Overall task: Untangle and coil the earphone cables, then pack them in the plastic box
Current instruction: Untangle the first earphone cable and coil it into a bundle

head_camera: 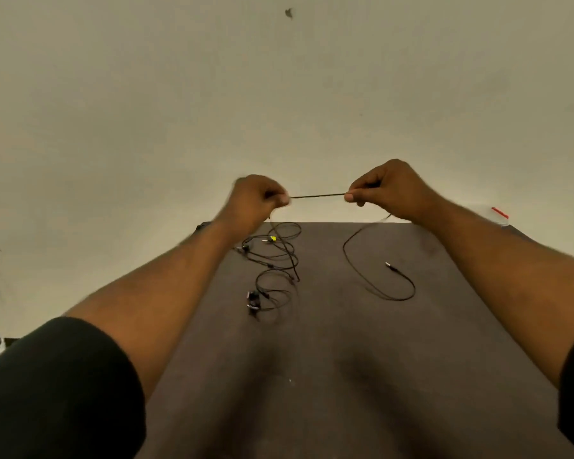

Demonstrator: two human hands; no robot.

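A black earphone cable (317, 195) is stretched taut between my two hands, raised above the far edge of the dark table (312, 376). My left hand (257, 200) pinches one end of the taut span and my right hand (386, 190) pinches the other. From the right hand the cable drops in a long loop across the table and ends in a jack plug (391, 266). Below the left hand a tangle of black cables (274, 256) with a small yellow tag lies on the table, with earbuds (253, 301) at its near end.
A clear plastic item with a red strip (496, 215) sits at the table's far right corner, partly hidden by my right forearm. A pale wall rises behind the table. The floor shows at the left.
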